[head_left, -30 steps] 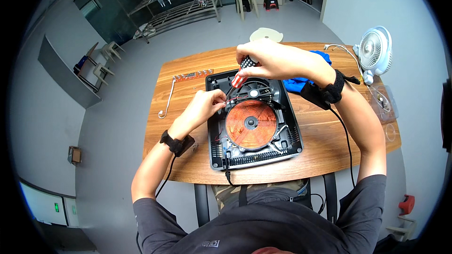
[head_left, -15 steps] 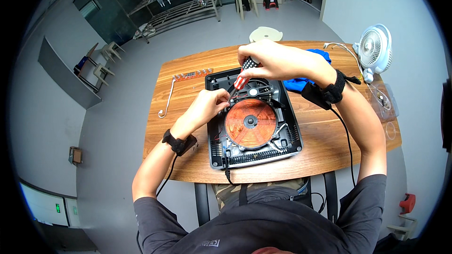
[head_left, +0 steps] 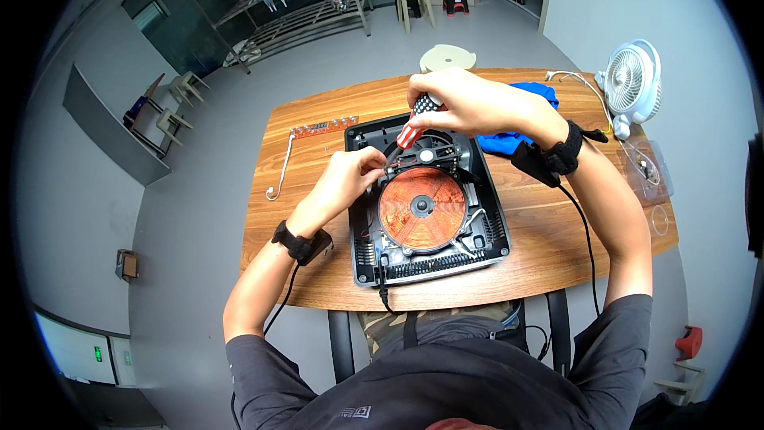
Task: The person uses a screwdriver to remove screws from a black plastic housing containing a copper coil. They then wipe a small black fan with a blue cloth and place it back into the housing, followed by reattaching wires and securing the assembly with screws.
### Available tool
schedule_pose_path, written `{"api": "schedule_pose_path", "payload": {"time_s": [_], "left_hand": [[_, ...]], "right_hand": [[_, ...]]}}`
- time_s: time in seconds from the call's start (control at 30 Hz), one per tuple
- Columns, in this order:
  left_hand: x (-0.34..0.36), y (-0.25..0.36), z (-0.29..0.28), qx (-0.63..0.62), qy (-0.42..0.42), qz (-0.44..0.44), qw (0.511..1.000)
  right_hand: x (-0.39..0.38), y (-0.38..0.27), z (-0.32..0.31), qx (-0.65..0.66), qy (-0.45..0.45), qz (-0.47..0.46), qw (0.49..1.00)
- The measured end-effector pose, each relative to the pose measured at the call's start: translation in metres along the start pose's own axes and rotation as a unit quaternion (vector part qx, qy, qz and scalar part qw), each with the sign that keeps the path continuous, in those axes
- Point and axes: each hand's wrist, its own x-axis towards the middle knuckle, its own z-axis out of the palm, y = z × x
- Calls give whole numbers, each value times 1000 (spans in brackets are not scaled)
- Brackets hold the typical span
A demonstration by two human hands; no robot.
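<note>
An opened induction cooker point(head_left: 500, 231) with a black housing lies on the table. Its round copper coil point(head_left: 402, 211) faces up, and a small fan sits under a bracket at its far end. My right hand point(head_left: 465, 103) wraps round the handle of a screwdriver point(head_left: 411, 135), red and white with a black dotted grip. The shaft slants down toward the coil's far left edge. Beside it, my left hand point(head_left: 344, 179) is closed in a pinch at the housing's left side, close to the screwdriver's tip. Whatever lies between those fingertips is hidden.
On the wooden table point(head_left: 310, 259), a strip circuit board point(head_left: 322, 126) with a white cable lies at the far left. A blue cloth point(head_left: 509, 143) sits beyond my right forearm. At the right stand a white fan point(head_left: 633, 84) and a clear plastic box point(head_left: 646, 171).
The screwdriver and my right hand have shifted slightly to the right, and the handle leans a little differently. My left hand keeps its pinch in nearly the same place.
</note>
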Motion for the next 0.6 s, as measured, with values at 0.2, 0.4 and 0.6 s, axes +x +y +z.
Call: {"api": "schedule_pose_path", "payload": {"time_s": [0.2, 0.4, 0.6], "left_hand": [[1, 2, 1, 13, -9, -7, 1000], [-1, -2, 4, 7, -13, -5, 1000], [-6, -4, 5, 7, -6, -4, 1000]], "right_hand": [[1, 3, 0, -9, 6, -12, 1000], [0, 0, 1, 5, -7, 15, 1000], [-1, -29, -15, 83, -82, 168, 979]]}}
